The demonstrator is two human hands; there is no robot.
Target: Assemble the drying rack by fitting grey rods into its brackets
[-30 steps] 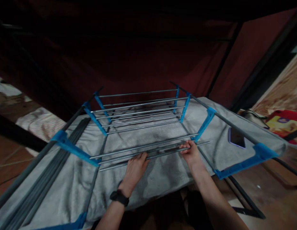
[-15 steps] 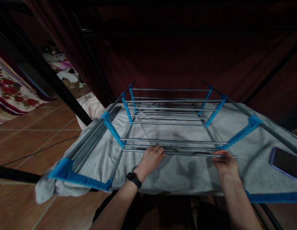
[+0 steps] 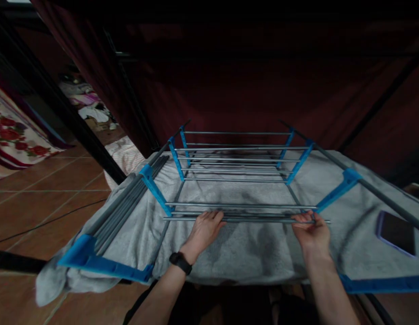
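Note:
A rack frame of grey metal tubes with blue plastic brackets (image 3: 157, 189) lies on a grey blanket (image 3: 243, 257). Across its near part runs a loose-looking grey metal rod (image 3: 256, 220). My left hand (image 3: 204, 230), with a black band on the wrist, is closed over this rod left of its middle. Near the rod's right end my right hand (image 3: 312, 230) grips it, palm turned up, beside the right blue bracket (image 3: 338, 192). The rod's left end sticks out slightly past the left bracket. Other crossbars span the brackets farther back.
Several loose grey rods (image 3: 128, 203) lie along the rack's left side. A phone in a purple case (image 3: 396, 232) rests on the blanket at right. Dark red curtains (image 3: 229, 99) hang behind. A cable (image 3: 50, 220) crosses the tiled floor at left.
The rod has slid a little to the left, and its left end now passes the left bracket. Both hands have moved left with it. The view has tilted slightly.

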